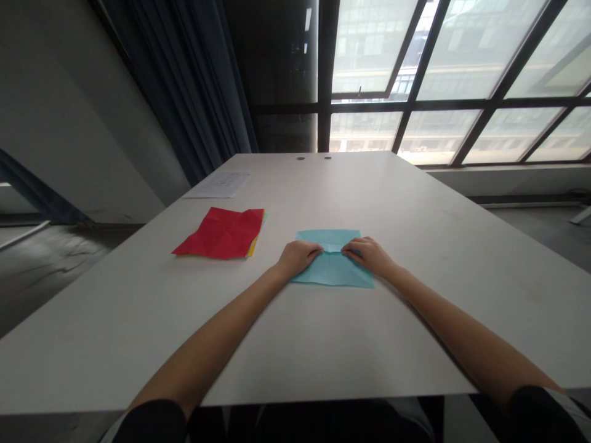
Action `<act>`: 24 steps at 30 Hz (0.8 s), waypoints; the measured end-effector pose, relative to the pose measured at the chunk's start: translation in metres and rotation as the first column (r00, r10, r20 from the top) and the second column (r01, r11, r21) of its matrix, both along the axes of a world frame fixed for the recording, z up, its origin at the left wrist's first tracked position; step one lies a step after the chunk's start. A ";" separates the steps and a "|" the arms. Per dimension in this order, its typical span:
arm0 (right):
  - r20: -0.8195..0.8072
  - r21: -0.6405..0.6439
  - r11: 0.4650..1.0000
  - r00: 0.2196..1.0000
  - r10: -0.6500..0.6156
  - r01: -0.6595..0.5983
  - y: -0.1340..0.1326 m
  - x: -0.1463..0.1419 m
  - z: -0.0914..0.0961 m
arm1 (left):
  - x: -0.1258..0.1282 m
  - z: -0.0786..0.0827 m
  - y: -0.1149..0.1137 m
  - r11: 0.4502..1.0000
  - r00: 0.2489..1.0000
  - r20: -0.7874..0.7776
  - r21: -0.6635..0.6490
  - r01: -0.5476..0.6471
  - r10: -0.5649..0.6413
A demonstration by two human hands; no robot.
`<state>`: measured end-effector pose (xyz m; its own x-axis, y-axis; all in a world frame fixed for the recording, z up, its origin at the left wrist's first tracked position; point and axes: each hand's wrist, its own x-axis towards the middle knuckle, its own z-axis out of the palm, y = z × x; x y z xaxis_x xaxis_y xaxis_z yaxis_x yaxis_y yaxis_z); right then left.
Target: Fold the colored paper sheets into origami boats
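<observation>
A light blue sheet of paper (330,274) lies on the white table in front of me, with a raised crease running across its middle. My left hand (299,256) rests on its left side, thumb and fingers pinched on the crease. From the right, my right hand (367,253) pinches the same crease, a short gap away from the left. Both hands stay low, close to the tabletop. Off to the left sits a red sheet of paper (224,234), creased and slightly uneven, on top of yellow and light blue sheets whose edges peek out.
The white table (323,344) stretches away toward the windows (369,55). White printed paper (219,184) lies near its far left edge. Two round dark spots (300,158) mark the far end. A dark blue curtain (184,80) hangs behind on the left.
</observation>
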<state>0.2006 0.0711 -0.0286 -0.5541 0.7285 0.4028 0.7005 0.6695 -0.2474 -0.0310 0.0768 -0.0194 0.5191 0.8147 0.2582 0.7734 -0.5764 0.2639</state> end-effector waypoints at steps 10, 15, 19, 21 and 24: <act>-0.129 0.014 0.999 0.991 -0.031 0.033 0.000 -0.002 0.000 | 0.001 0.002 0.002 0.999 0.982 0.187 -0.052 -0.005 0.015; -0.208 0.047 0.996 0.976 -0.058 0.069 -0.004 -0.005 0.004 | 0.003 0.006 0.001 0.998 0.943 0.331 -0.062 -0.001 0.022; -0.204 0.053 0.997 0.978 -0.050 0.062 -0.006 -0.007 0.005 | 0.006 0.007 -0.002 0.999 0.955 0.296 -0.053 0.011 0.005; -0.191 0.062 0.997 0.981 -0.042 0.055 -0.007 -0.009 0.005 | 0.007 0.008 -0.003 0.999 0.967 0.254 -0.045 0.012 0.000; -0.168 0.090 0.995 0.986 -0.026 0.041 -0.009 -0.011 0.005 | 0.009 0.008 -0.005 1.000 0.981 0.194 -0.018 -0.007 0.010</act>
